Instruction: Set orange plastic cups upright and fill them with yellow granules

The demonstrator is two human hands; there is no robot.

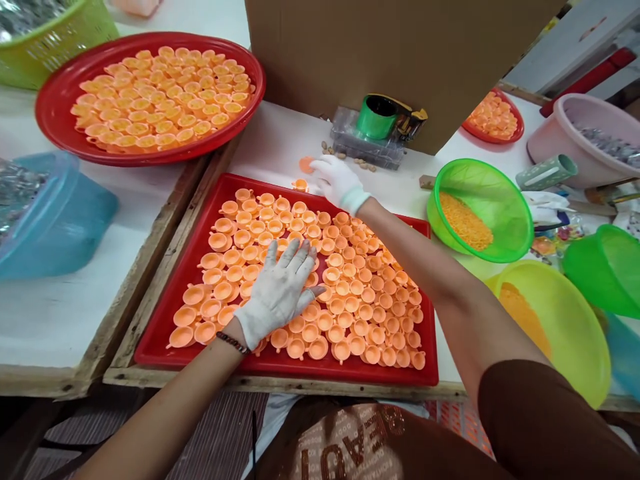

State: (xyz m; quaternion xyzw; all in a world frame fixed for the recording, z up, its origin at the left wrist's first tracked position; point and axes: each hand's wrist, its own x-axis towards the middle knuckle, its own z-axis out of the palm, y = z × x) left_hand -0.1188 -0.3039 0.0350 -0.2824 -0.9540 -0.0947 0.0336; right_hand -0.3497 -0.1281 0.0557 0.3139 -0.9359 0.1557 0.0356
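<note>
A red rectangular tray [285, 370] holds many small orange toy cups [350, 305] in rough rows, mostly with their openings up. My left hand [280, 287], in a white glove with bare-looking fingertips, lies over the cups near the tray's middle, fingers spread. Beyond the tray's far edge, my right hand [337, 180], also white-gloved, has its fingertips at a small round orange piece [306, 165] and appears to pinch it. Another orange cup [300, 185] rests by the far rim, just below that hand.
A round red tray [150, 157] of filled cups stands at upper left, above a blue basin [65, 220]. A green tape roll [376, 119] sits before a cardboard box [390, 47]. Right: a green bowl [505, 193] and yellow bowl [575, 320] with orange bits.
</note>
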